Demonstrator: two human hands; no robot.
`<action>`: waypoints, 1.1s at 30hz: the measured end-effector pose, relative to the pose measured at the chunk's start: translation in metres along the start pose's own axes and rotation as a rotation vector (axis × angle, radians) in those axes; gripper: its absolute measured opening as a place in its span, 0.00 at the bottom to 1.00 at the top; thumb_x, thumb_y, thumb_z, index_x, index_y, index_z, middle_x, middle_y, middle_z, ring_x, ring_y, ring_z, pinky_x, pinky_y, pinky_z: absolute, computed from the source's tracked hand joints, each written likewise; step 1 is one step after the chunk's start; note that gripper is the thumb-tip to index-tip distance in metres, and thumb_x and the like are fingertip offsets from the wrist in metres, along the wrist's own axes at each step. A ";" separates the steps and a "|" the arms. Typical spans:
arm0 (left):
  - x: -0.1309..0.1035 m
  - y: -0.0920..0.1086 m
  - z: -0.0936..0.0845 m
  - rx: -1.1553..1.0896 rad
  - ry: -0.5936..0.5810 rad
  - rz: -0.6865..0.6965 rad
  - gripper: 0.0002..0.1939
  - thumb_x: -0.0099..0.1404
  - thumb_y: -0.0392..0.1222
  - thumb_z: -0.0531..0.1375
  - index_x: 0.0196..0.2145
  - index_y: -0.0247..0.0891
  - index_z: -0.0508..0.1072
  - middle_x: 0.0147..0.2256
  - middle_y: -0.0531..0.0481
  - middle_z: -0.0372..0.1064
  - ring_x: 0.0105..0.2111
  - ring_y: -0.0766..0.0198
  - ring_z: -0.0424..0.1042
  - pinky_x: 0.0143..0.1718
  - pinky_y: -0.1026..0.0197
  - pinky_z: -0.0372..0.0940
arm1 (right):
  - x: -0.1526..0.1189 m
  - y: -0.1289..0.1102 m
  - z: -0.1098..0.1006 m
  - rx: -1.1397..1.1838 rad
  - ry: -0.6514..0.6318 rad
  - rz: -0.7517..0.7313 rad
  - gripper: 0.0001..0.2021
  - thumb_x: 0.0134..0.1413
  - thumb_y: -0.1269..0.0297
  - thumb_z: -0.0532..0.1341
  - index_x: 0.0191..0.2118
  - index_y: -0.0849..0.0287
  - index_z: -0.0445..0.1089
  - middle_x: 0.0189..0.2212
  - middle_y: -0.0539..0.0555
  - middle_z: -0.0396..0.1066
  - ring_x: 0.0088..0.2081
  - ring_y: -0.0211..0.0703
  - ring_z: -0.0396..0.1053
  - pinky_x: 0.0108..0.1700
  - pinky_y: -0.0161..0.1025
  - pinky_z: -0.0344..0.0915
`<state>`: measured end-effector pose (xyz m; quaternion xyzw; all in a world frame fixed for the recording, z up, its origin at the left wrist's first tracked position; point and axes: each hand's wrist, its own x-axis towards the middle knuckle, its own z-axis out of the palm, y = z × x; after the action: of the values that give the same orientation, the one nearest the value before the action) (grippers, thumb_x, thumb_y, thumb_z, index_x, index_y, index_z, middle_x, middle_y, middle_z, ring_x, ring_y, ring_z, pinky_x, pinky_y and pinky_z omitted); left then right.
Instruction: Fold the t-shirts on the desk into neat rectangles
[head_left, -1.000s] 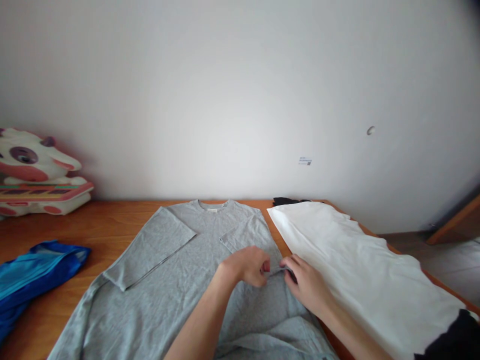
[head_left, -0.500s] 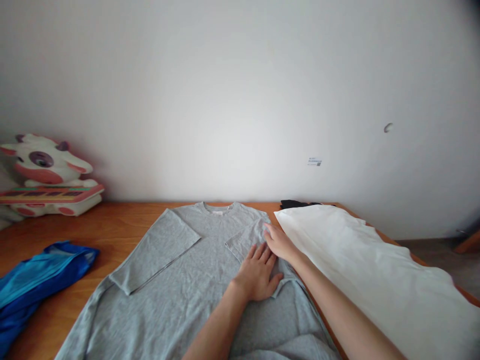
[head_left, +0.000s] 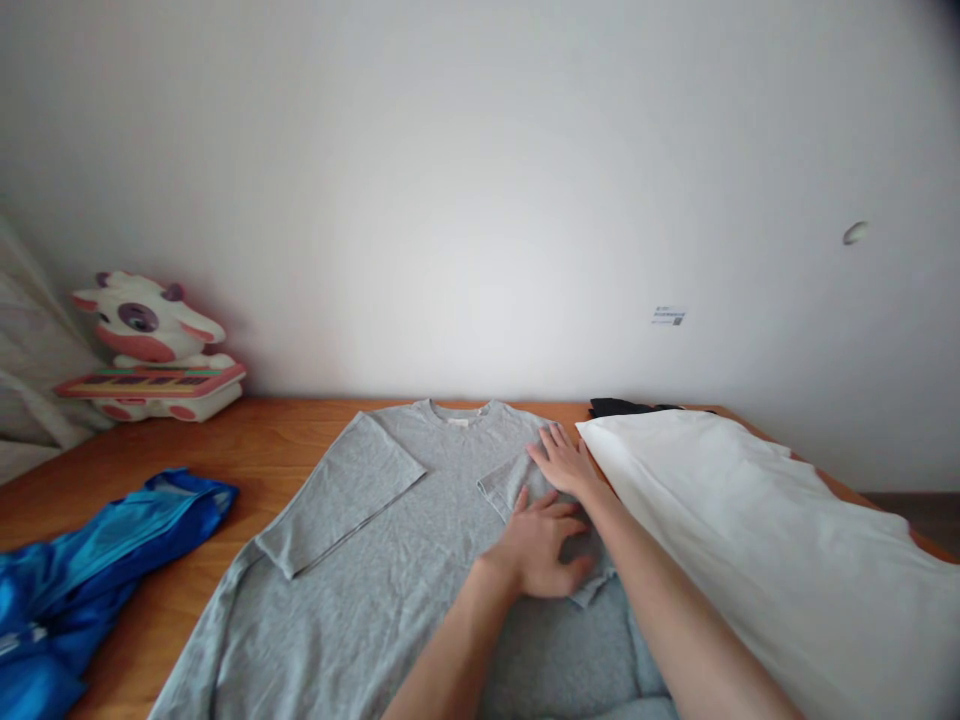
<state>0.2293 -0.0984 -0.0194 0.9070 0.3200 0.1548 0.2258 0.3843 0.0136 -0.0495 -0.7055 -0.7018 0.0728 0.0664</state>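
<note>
A grey short-sleeved T-shirt (head_left: pixel 405 540) lies spread over the wooden table, its collar toward the wall. Both sleeves are folded inward across the front. My left hand (head_left: pixel 538 545) rests on the right-hand sleeve near its lower edge, fingers apart and slightly bent, the thumb out to the right. Just beyond it, my right hand (head_left: pixel 562 460) lies flat on the upper part of the same sleeve, close to the shirt's right edge. Neither hand grips the cloth. My forearms cover part of the shirt's lower right side, where the fabric is bunched.
White cloth (head_left: pixel 720 500) lies along the right side, with a black item (head_left: pixel 630 407) behind it. Blue clothing (head_left: pixel 112 570) is at left on the wooden table (head_left: pixel 277 440). A toy cow with a keyboard (head_left: pixel 161 345) stands back left by the wall (head_left: pixel 450 200).
The view has turned slightly left. My right hand has flattened and spread over the upper sleeve. My left hand's fingers have bent, its palm lifting a little.
</note>
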 end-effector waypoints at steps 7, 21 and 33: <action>-0.008 -0.042 -0.006 0.145 0.194 -0.332 0.35 0.70 0.54 0.54 0.69 0.32 0.58 0.69 0.34 0.53 0.70 0.46 0.51 0.71 0.42 0.43 | -0.027 -0.001 0.002 -0.008 0.177 -0.033 0.27 0.72 0.59 0.40 0.69 0.63 0.57 0.69 0.64 0.56 0.69 0.51 0.54 0.68 0.49 0.48; -0.017 -0.048 -0.021 0.196 0.106 -0.323 0.57 0.57 0.73 0.59 0.69 0.27 0.56 0.71 0.30 0.44 0.72 0.39 0.41 0.71 0.39 0.35 | -0.030 0.015 -0.009 -0.060 0.049 -0.080 0.29 0.71 0.52 0.43 0.69 0.62 0.58 0.72 0.62 0.50 0.72 0.51 0.47 0.70 0.52 0.43; -0.019 -0.043 -0.010 0.142 0.031 -0.282 0.65 0.50 0.83 0.56 0.72 0.34 0.51 0.72 0.34 0.41 0.72 0.40 0.40 0.71 0.34 0.32 | -0.006 -0.012 0.002 -0.048 0.089 0.099 0.30 0.69 0.55 0.44 0.69 0.65 0.56 0.71 0.67 0.52 0.72 0.62 0.44 0.68 0.71 0.34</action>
<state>0.1889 -0.0780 -0.0347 0.8644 0.4575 0.1125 0.1756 0.3721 0.0075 -0.0490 -0.7434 -0.6638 0.0277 0.0766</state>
